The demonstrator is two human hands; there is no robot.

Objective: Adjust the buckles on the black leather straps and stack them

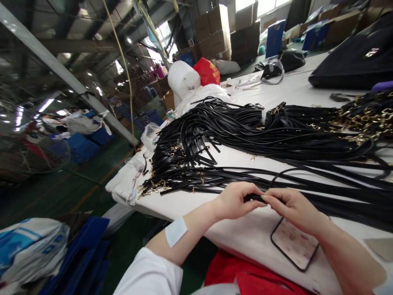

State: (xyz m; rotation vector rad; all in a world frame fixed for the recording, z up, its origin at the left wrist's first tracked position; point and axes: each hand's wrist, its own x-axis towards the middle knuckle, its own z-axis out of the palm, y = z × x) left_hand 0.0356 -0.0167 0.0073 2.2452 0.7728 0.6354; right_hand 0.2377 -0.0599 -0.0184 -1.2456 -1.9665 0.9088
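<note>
My left hand [235, 200] is closed on a short visible piece of black strap [254, 197]. Fingertips of my right hand [291, 208] meet it there, pinching the strap's end close to my left fingers. Most of what lies between the fingers is hidden. Just beyond both hands, long black straps [245, 174] run across the white table [181, 205]. Behind them is a thick heap of similar straps [233, 123], several with gold-coloured clasps at the left end. A phone in a patterned case [295, 245] lies beneath my right wrist.
A gold-coloured buckle [253, 157] lies between the strap piles. At the right are a black bag [353, 61] and many gold clasps [365, 119]. White and red bundles [183, 78] stand at the far table end. Blue folded crates [80, 254] sit below left.
</note>
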